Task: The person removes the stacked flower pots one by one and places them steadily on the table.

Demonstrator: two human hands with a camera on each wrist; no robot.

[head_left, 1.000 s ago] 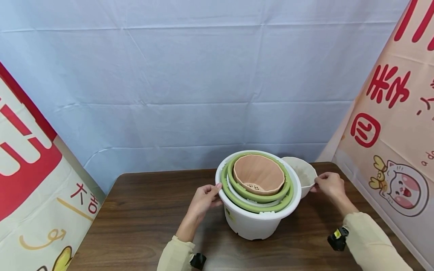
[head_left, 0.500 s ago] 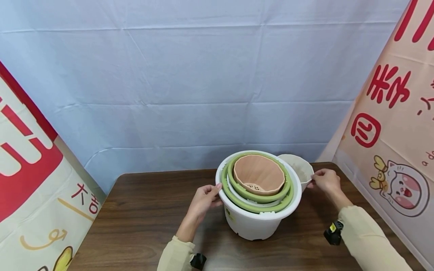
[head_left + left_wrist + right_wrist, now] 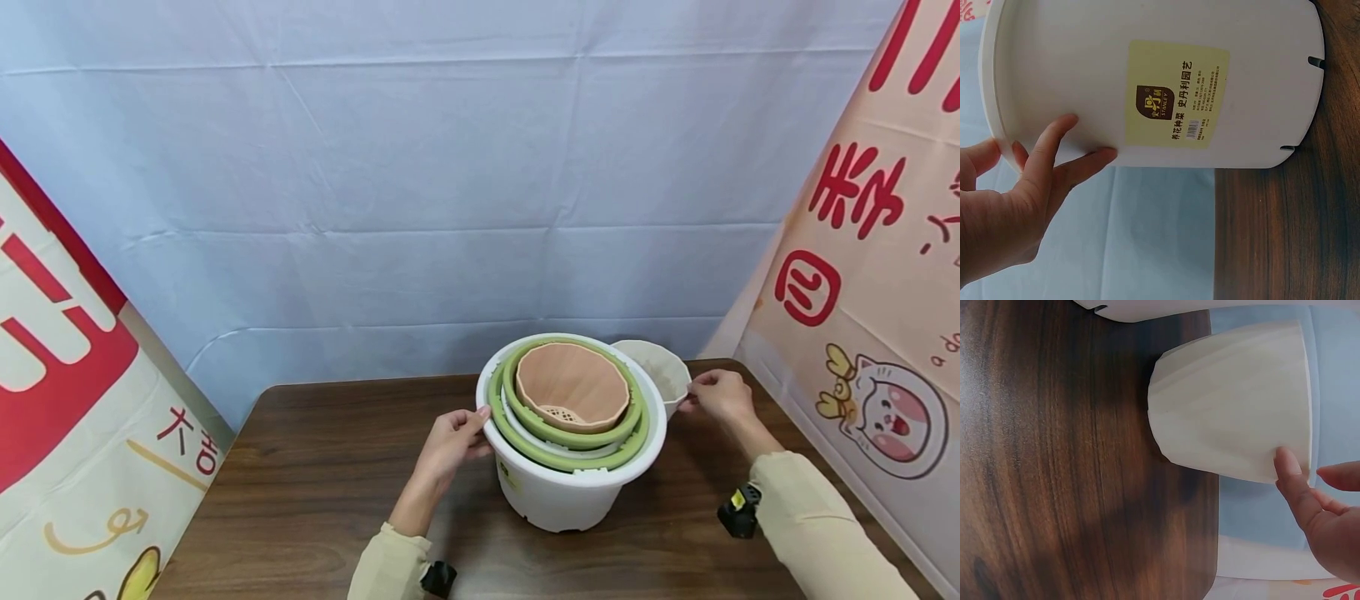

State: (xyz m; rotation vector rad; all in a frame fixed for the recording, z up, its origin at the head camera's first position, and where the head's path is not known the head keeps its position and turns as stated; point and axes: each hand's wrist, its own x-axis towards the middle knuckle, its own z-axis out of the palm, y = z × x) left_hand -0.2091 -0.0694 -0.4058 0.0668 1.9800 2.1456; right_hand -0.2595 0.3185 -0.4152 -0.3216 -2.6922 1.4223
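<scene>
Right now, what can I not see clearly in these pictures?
Head view: part of the cream pot, hidden by the big white pot.
Head view: bottom of the inner green pot, hidden by the peach pot.
Left wrist view: smallest print on the label, too small to read.
Right wrist view: part of the right hand, cut by the right edge.

makeshift studio: pale-blue cloth bkdrop (image 3: pixel 420 167), printed banners (image 3: pixel 855 333), wood-grain tbl (image 3: pixel 322 475)
</scene>
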